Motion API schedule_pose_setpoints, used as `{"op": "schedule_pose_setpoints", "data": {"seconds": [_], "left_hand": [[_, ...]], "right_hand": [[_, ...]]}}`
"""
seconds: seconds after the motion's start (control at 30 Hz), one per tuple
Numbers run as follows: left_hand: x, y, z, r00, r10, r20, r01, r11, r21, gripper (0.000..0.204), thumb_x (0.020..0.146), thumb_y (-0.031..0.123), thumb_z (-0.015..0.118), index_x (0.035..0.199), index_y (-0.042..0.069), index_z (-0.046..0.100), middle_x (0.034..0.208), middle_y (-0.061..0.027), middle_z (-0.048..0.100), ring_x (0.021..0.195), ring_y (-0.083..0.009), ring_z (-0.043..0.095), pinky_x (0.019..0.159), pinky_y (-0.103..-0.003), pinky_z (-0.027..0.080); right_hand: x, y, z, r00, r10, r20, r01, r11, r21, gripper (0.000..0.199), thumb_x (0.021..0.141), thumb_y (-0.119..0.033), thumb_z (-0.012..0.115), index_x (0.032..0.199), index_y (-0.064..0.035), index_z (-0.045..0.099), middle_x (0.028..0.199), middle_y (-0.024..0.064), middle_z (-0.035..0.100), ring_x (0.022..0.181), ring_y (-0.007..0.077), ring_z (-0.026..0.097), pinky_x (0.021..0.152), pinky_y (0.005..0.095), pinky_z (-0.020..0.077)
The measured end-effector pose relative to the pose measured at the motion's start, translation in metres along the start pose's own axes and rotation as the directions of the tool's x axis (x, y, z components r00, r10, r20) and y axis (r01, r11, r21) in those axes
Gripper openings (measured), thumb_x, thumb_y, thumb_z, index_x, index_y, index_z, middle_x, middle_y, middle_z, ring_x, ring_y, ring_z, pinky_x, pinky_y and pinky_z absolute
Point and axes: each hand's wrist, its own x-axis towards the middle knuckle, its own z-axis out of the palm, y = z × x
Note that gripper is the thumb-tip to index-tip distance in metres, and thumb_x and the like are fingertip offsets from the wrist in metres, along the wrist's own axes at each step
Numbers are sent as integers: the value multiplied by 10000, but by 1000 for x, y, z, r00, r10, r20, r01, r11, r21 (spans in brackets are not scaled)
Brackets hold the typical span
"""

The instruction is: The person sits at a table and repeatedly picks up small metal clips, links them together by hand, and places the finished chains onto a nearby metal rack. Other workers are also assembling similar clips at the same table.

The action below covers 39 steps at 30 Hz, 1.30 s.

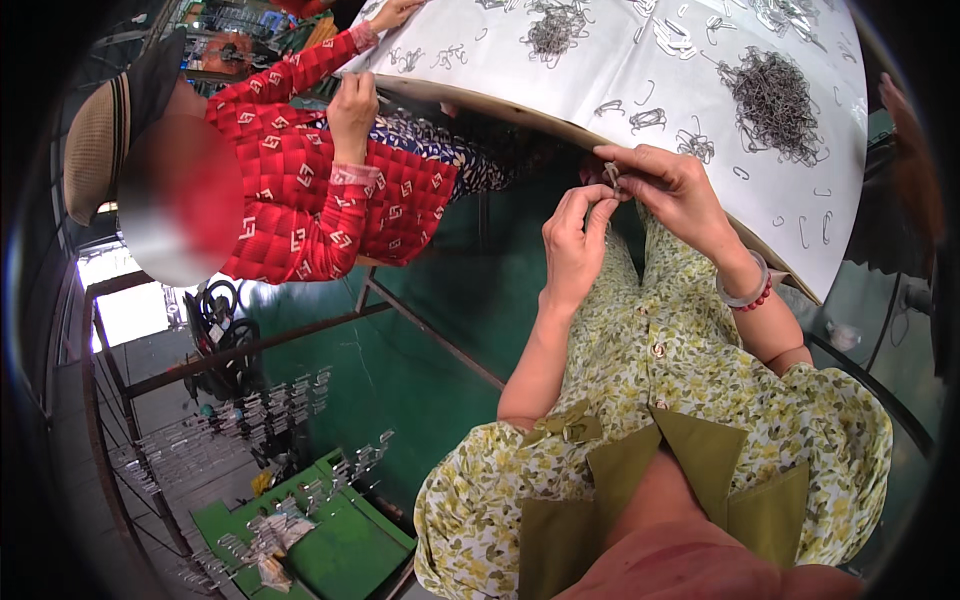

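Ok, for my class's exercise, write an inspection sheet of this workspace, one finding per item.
Surface: white table covering, creased.
Job's things: large pile of bent wire pieces, smaller pile, small metal piece.
Clutter: loose wire pieces scattered between piles.
Grips: left grip and right grip close together by the table edge, pinching the small metal piece.
Cables: dark looped bundle at left, possibly cables.
Surroundings: co-worker in red top at left; green stand lower left.

A white-covered worktop spans the upper right, with a dark green floor below. To the left, a brown metal frame stands near a low green platform. Bright white light glares beyond, beside grey flooring.
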Motion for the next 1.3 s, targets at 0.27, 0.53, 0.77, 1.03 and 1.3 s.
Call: {"op": "schedule_pose_setpoints", "data": {"seconds": [0.27,0.53,0.77,1.03,1.3], "left_hand": [[-7,-12,-3,999,-18,30,15,996,89,60,895,46,590,925,-6,595,871,-113,661,802,-238,638,710,-342,499],[3,-45,-5,964,-148,-219,141,989,-48,238,855,16,644,1092,5,629,977,-96,672,756,-147,607,716,-280,507],[161,-113,22,985,-116,-129,123,991,48,157,880,105,620,932,-29,683,801,-113,686,674,-158,636,606,-271,507],[211,-197,50,998,28,53,-58,706,706,94,821,-9,560,900,-49,591,923,-248,581,863,-419,594,741,-467,504],[184,-111,17,996,82,-16,-78,983,166,40,884,24,542,886,-14,531,756,-167,571,672,-289,598,618,-398,495]], "right_hand": [[3,10,8,978,210,17,-209,953,221,270,829,13,622,1096,23,662,867,63,698,779,78,637,718,227,523],[5,26,13,907,417,53,-397,810,432,233,829,10,649,1061,26,670,866,50,684,774,71,621,699,210,517],[0,37,11,871,487,59,-477,813,333,239,817,8,647,1054,12,679,897,50,688,777,73,624,692,212,516],[-5,50,21,878,472,80,-461,788,409,220,806,64,636,1018,26,682,839,47,670,703,66,600,631,198,500],[-6,40,29,902,430,45,-413,828,380,239,807,72,631,1039,29,672,855,47,677,729,76,607,640,205,513]]}}
